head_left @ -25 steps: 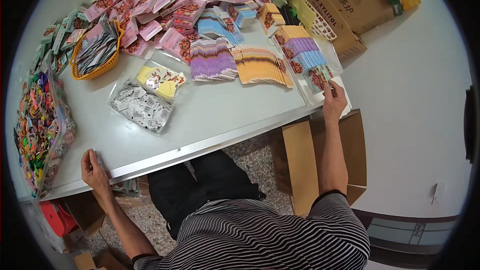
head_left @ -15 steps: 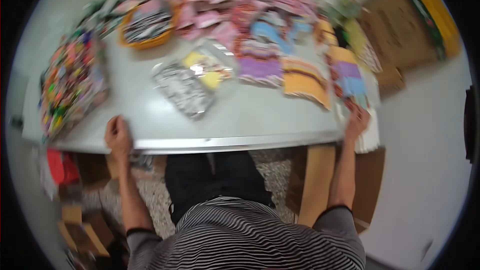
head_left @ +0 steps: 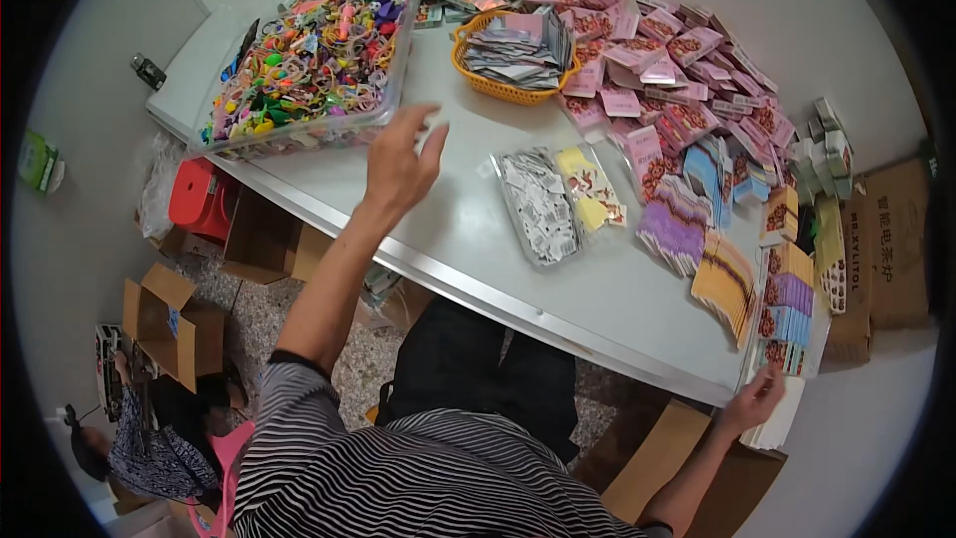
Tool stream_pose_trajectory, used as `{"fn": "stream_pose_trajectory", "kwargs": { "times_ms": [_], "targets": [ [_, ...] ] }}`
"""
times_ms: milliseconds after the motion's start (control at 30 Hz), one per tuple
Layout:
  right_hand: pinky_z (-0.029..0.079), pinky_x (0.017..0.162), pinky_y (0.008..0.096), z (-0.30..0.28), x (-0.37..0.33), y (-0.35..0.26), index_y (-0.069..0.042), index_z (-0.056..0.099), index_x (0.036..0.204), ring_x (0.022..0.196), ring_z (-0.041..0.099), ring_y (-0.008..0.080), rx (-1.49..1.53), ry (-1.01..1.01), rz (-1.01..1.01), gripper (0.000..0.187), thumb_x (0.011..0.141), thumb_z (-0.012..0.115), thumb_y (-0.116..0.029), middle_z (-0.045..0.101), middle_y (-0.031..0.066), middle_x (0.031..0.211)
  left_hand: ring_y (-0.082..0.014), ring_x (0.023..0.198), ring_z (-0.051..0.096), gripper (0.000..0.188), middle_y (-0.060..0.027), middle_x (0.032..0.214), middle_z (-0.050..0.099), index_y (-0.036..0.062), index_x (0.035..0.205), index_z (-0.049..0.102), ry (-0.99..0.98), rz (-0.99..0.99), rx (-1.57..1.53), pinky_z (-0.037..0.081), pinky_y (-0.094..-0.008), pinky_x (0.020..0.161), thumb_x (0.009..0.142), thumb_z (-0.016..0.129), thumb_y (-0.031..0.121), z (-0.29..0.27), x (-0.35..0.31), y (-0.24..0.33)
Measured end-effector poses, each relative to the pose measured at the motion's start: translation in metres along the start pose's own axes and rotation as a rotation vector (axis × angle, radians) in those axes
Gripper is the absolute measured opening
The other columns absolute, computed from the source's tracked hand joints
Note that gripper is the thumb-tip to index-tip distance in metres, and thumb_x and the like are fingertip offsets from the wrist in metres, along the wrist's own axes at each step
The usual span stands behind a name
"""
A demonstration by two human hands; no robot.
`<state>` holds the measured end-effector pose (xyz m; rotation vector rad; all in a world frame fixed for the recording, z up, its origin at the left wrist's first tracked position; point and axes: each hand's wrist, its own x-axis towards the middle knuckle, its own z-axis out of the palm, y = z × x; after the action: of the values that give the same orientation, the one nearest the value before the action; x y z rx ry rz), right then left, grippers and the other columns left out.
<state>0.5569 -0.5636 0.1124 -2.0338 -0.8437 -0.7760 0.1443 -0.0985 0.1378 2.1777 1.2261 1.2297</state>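
My left hand (head_left: 403, 161) is raised over the table, open and holding nothing. Beside it stands a clear plastic bin (head_left: 400, 50) heaped with colourful small trinkets and bands. At the table's right end, my right hand (head_left: 754, 403) is close to a row of small cartons (head_left: 785, 304) in orange, purple and blue. Its fingers are loosely bent and apart, with nothing visible in them. Left of that row lie a fanned stack of orange cards or packets (head_left: 724, 281) and a purple one (head_left: 675, 224).
A clear bag of black-and-white slips (head_left: 538, 204) lies mid-table beside a bag with yellow pieces (head_left: 595, 199). Behind are a yellow basket (head_left: 513, 90) of flat packets and a pile of pink boxes (head_left: 687, 120). Cardboard boxes (head_left: 179, 324) and a seated person (head_left: 164, 448) are at lower left.
My view has swung left. My left hand has risen from the table's front edge toward the bin and its curled fingers have spread. The right hand remains by the carton row.
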Motion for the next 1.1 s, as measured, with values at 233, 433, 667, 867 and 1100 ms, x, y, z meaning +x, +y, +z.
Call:
{"fn": "stream_pose_trajectory", "kwargs": {
  "times_ms": [233,433,667,867,1100],
  "targets": [
    [0.045,0.061,0.0265,0.094,-0.045,-0.126,0.001,0.067,0.101,0.073,0.056,0.0152,0.352,-0.513,0.152,0.011,0.091,0.066,0.0,0.064,0.0097,0.091,-0.0333,0.106,0.069,0.039,-0.0185,0.116,0.072,0.0004,0.117,0.07,-0.023,-0.121,0.14,0.054,-0.0407,0.092,0.087,0.072,0.025,0.075,0.227,-0.046],
    [0.041,0.056,0.0248,0.175,-0.029,-0.104,0.001,0.068,0.094,0.067,0.052,0.0132,0.313,-0.507,0.329,0.005,0.089,0.067,0.0,0.063,0.0089,0.089,-0.0387,0.117,0.06,0.039,-0.0194,0.118,0.067,0.0074,0.123,0.065,-0.291,0.2,0.617,0.05,-0.0469,0.098,0.085,0.06,0.006,0.155,0.355,-0.093],
    [0.037,0.051,0.0253,0.25,0.025,-0.112,0.0,0.065,0.088,0.06,0.049,0.0118,0.339,-0.527,0.475,0.003,0.087,0.068,0.001,0.061,0.0096,0.084,-0.033,0.138,0.045,0.082,-0.0106,0.151,0.046,0.015,0.15,0.042,-0.637,0.314,0.84,0.048,-0.0414,0.107,0.075,0.059,-0.014,0.248,0.458,-0.149],
    [0.052,0.072,0.0408,0.278,0.033,-0.062,-0.002,0.068,0.101,0.078,0.062,0.0298,0.171,-0.738,0.311,0.015,0.095,0.065,-0.015,0.065,0.0197,0.101,-0.0332,0.136,0.048,0.091,-0.0092,0.156,0.041,0.023,0.155,0.032,-0.681,0.409,0.958,0.049,-0.0411,0.106,0.078,0.072,-0.002,0.313,0.503,-0.199],
    [0.052,0.071,0.0406,0.29,0.038,-0.066,-0.001,0.068,0.099,0.077,0.062,0.03,0.226,-0.666,0.216,0.012,0.092,0.068,-0.011,0.065,0.0189,0.091,-0.03,0.124,0.059,0.06,-0.0111,0.145,0.052,0.018,0.143,0.043,-0.63,0.43,0.899,0.053,-0.0414,0.098,0.089,0.064,0.006,0.328,0.508,-0.205]
  ]
}}
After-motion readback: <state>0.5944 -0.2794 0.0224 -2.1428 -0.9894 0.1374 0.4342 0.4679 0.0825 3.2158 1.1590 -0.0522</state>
